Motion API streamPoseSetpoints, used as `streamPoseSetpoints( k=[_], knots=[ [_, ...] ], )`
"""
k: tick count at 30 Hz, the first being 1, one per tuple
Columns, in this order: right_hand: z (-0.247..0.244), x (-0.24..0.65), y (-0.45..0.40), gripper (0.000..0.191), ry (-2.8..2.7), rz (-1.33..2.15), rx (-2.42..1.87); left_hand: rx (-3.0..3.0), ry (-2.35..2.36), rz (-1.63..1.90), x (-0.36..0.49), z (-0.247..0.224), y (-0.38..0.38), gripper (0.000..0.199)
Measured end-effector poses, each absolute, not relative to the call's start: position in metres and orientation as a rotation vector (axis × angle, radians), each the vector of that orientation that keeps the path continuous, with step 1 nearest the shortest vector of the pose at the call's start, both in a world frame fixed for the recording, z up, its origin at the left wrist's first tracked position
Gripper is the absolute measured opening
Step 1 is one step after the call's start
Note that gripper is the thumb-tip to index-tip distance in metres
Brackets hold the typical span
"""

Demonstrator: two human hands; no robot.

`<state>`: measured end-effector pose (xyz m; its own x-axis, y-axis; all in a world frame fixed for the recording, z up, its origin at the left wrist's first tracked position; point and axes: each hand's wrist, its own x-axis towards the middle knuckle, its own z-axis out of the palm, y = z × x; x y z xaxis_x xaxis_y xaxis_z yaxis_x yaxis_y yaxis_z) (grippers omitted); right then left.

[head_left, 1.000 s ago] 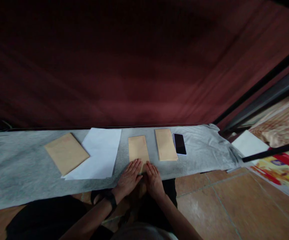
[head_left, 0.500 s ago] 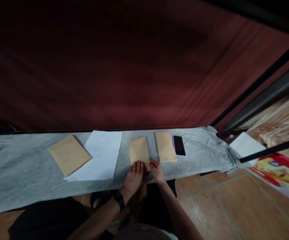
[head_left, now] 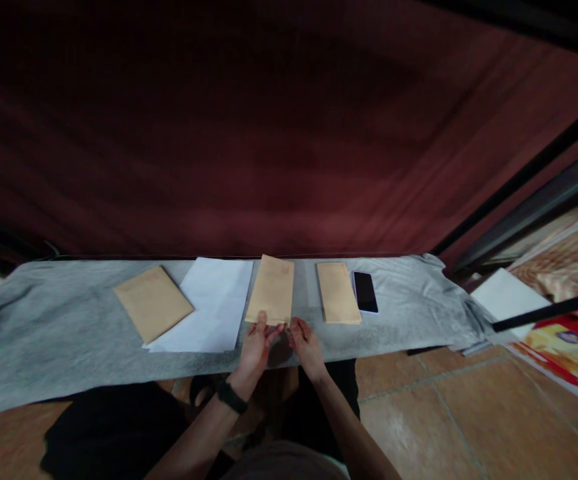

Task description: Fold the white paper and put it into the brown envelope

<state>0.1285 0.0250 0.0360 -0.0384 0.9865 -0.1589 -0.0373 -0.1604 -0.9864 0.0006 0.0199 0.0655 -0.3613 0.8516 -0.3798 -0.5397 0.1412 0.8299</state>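
Note:
A brown paper envelope (head_left: 271, 290) is in front of me, its near edge between my hands. My left hand (head_left: 256, 343) grips that edge, thumb on top and fingers beneath. At the near right corner, my right hand (head_left: 305, 343) is closed with fingertips pinched; whether the envelope's corner is in the pinch is too small to be sure, but the fingers touch it. To the right lies a small stack of brown envelopes (head_left: 339, 293). White paper sheets (head_left: 213, 307) lie to the left, partly under another brown envelope stack (head_left: 153, 303).
A smartphone (head_left: 365, 292) lies right of the envelope stack. Everything rests on a grey cloth (head_left: 409, 300) over a narrow table. A dark red panel (head_left: 269, 167) rises behind it. A red and yellow box (head_left: 569, 350) and a white board (head_left: 506, 293) stand at the right.
The envelope has tilted and moved up slightly. My left hand has gone from lying flat on it to gripping its near edge. My right hand stays at the near right corner.

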Motion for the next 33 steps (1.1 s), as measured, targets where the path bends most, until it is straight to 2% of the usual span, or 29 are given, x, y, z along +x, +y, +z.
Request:
streamPoseSetpoints(
  k=[3, 6, 11, 14, 17, 21, 24, 30, 33],
  knots=[
    [0.016, 0.123, 0.021, 0.056, -0.978, 1.507, -1.277, 0.150, 1.093, 1.456, 0.011, 0.049, 0.012, 0.039],
    [0.001, 0.121, 0.021, 0.061, -0.890, 1.492, -1.310, 0.109, 1.096, 1.421, 0.016, 0.035, 0.007, 0.026],
    [-0.009, 0.129, 0.030, 0.052, -0.930, 1.404, -1.392, 0.038, 1.179, 1.345, 0.003, 0.028, 0.005, 0.015],
    [-0.007, 0.136, 0.028, 0.040, -0.987, 1.328, -1.433, 0.057, 1.223, 1.372, -0.005, 0.027, 0.003, 0.013],
    [0.001, 0.138, 0.018, 0.023, -1.252, 1.125, -1.419, 0.129, 1.263, 1.362, -0.005, 0.024, 0.001, 0.018],
    [0.009, 0.131, 0.003, 0.044, -2.029, 0.600, -1.277, 0.184, 1.337, 1.370, 0.002, 0.018, 0.001, 0.027],
    [0.011, 0.127, 0.000, 0.051, -2.234, 0.347, -1.357, 0.260, 1.386, 1.385, 0.007, 0.022, 0.003, 0.029],
    [0.026, 0.139, 0.013, 0.046, -2.166, 0.296, -1.474, 0.520, 1.278, 1.407, 0.021, 0.053, 0.005, 0.034],
    [0.038, 0.149, 0.021, 0.038, -2.002, 0.389, -1.475, 0.551, 1.145, 1.451, 0.023, 0.067, 0.004, 0.049]
  ],
)
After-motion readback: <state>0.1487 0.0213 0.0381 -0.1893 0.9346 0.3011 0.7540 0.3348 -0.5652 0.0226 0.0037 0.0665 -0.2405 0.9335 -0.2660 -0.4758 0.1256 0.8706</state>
